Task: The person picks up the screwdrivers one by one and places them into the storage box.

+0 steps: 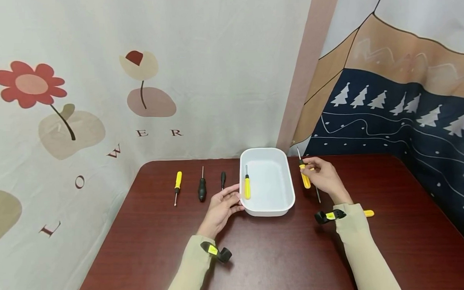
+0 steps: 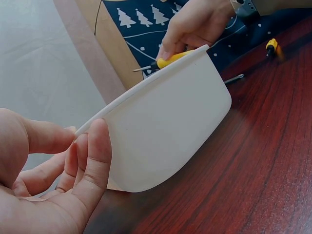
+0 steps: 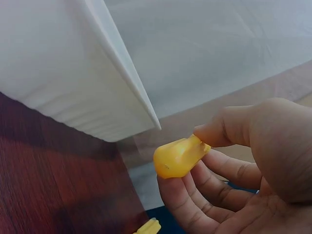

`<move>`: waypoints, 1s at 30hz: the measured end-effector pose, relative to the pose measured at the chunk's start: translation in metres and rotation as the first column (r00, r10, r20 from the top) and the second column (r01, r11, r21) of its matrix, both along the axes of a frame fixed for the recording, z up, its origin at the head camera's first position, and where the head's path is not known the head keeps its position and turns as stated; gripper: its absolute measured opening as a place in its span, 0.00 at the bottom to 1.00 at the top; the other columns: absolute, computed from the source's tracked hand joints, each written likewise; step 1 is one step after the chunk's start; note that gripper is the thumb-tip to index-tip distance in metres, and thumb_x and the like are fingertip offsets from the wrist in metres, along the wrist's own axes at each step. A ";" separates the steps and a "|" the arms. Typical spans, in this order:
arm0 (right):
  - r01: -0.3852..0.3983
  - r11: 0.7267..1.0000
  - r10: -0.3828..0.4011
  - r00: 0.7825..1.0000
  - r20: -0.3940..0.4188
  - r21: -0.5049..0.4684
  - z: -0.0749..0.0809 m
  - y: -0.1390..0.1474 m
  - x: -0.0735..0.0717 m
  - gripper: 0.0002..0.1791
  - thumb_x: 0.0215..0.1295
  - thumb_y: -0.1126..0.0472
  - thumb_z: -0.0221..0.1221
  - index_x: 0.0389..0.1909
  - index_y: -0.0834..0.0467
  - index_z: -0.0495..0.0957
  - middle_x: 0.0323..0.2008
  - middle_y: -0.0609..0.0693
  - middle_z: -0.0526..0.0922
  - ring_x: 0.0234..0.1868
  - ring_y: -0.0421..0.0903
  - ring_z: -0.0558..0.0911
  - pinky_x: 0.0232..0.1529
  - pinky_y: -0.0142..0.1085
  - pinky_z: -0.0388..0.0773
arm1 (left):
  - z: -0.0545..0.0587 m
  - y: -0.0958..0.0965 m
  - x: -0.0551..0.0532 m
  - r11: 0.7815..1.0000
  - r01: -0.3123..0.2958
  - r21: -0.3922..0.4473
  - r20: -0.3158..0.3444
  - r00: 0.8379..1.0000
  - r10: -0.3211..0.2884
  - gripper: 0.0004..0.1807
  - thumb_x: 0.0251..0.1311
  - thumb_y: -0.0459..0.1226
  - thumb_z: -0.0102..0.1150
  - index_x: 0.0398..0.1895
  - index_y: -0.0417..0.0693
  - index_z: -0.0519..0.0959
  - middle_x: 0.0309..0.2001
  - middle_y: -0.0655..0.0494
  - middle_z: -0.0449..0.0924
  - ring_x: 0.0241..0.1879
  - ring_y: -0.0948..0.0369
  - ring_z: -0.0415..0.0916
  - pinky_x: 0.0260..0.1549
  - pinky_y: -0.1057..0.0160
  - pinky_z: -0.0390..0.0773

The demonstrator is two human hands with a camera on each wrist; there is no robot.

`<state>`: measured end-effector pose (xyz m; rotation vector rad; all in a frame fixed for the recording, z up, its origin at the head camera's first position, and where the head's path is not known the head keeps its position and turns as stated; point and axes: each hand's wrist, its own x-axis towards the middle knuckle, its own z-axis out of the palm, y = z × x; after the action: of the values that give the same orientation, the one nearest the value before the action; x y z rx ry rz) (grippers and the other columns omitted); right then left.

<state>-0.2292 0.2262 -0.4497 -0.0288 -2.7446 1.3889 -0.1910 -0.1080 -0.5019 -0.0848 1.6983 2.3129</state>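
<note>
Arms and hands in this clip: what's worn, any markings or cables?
Left hand and right hand: bare, no gloves. Left sleeve and right sleeve: long, plain pale beige. Left wrist device and right wrist device: black, strapped on, each with a yellow label; print too small to read. No cables visible.

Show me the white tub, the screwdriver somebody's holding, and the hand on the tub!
White tub (image 1: 272,182), head view: its inside floor.
Held screwdriver (image 1: 306,182), head view: its yellow handle.
Left hand (image 1: 219,208), head view: middle of the hand.
</note>
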 end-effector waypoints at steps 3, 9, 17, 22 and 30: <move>-0.007 1.000 0.007 1.000 -0.001 -0.015 0.001 -0.004 0.001 0.22 0.72 0.58 0.61 0.63 0.63 0.77 0.52 0.64 0.83 0.47 0.57 0.83 0.36 0.27 0.80 | 0.000 0.000 0.000 1.000 0.000 0.004 0.001 1.000 0.000 0.24 0.70 0.25 0.55 0.69 0.38 0.73 0.46 0.44 0.78 0.35 0.60 0.79 0.37 0.65 0.87; -0.019 0.999 0.018 1.000 -0.007 -0.029 0.004 -0.010 0.002 0.22 0.72 0.58 0.61 0.63 0.62 0.77 0.51 0.62 0.82 0.46 0.55 0.82 0.36 0.28 0.80 | 0.000 0.000 0.000 1.000 -0.001 0.007 0.000 1.000 0.001 0.24 0.70 0.25 0.55 0.69 0.37 0.73 0.45 0.45 0.78 0.35 0.60 0.79 0.36 0.65 0.87; -0.039 0.998 0.039 0.999 -0.012 -0.049 0.007 -0.019 0.003 0.22 0.71 0.57 0.62 0.62 0.62 0.77 0.50 0.62 0.83 0.47 0.56 0.84 0.38 0.28 0.81 | -0.001 0.000 0.000 1.000 -0.004 0.005 -0.001 1.000 0.004 0.24 0.70 0.25 0.55 0.69 0.38 0.73 0.45 0.45 0.78 0.35 0.60 0.79 0.36 0.65 0.87; -0.054 0.997 0.054 0.999 -0.001 -0.057 0.007 -0.026 0.005 0.22 0.72 0.57 0.62 0.62 0.63 0.77 0.50 0.61 0.82 0.45 0.52 0.84 0.37 0.28 0.81 | -0.002 0.000 0.000 1.000 -0.001 0.008 -0.004 1.000 0.001 0.24 0.70 0.25 0.55 0.69 0.37 0.73 0.45 0.45 0.78 0.35 0.60 0.79 0.36 0.65 0.87; -0.083 0.995 0.081 0.996 -0.031 -0.050 0.009 -0.035 0.004 0.21 0.71 0.58 0.63 0.60 0.62 0.78 0.47 0.61 0.84 0.42 0.52 0.85 0.36 0.27 0.82 | -0.002 0.000 -0.001 1.000 0.016 -0.002 -0.013 1.000 -0.016 0.25 0.70 0.26 0.55 0.70 0.38 0.72 0.47 0.45 0.78 0.36 0.60 0.80 0.38 0.65 0.87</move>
<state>-0.2254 0.1913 -0.4408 0.1018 -2.7152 1.4682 -0.1918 -0.1084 -0.5039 -0.0565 1.7014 2.3054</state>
